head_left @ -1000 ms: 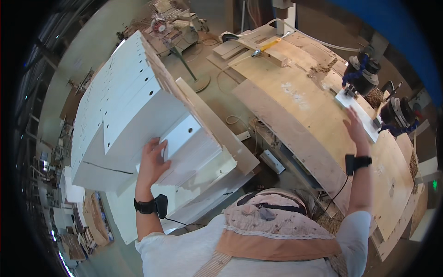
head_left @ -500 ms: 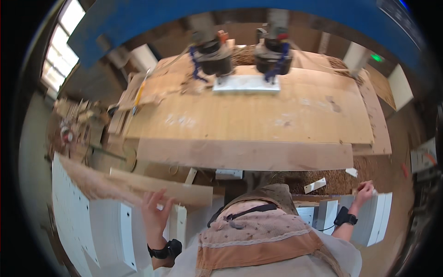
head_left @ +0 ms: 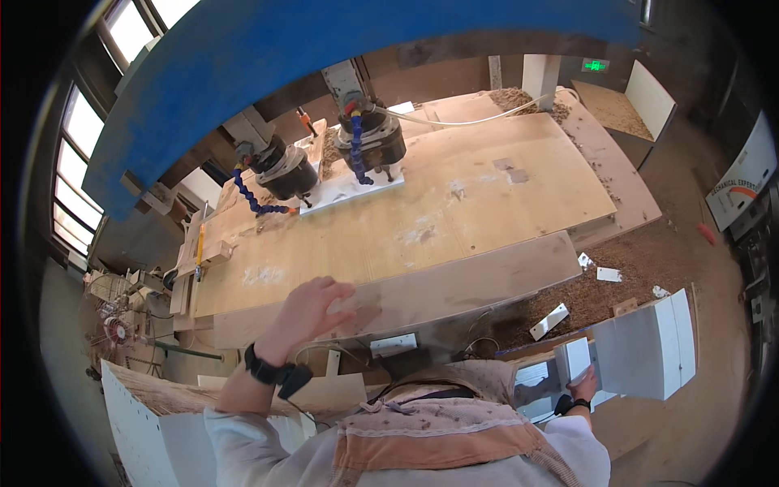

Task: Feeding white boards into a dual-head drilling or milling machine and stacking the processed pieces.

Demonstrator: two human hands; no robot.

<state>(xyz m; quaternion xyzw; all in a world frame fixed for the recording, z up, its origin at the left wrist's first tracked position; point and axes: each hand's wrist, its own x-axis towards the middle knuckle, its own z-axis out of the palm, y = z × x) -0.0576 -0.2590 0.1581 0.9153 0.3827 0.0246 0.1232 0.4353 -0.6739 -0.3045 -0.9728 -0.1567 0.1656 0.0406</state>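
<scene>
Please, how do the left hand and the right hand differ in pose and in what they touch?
The left hand looks empty, with fingers apart; the right hand appears to touch a white block.
The left hand shows before the pale brown board, while the right hand is lower, at the right.
Both wear a black wristband.

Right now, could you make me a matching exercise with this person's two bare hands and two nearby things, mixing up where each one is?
Things:
1. Bare left hand
2. Bare right hand
3. Flat white rectangular board
4. Slim yellow tool

Places and states:
A. Touching a white rectangular block
B. At the left end of the tan wooden tabletop
C. Open, holding nothing
D. Below two black cylindrical machine heads

Pairs: 1-C, 2-A, 3-D, 4-B.
</scene>
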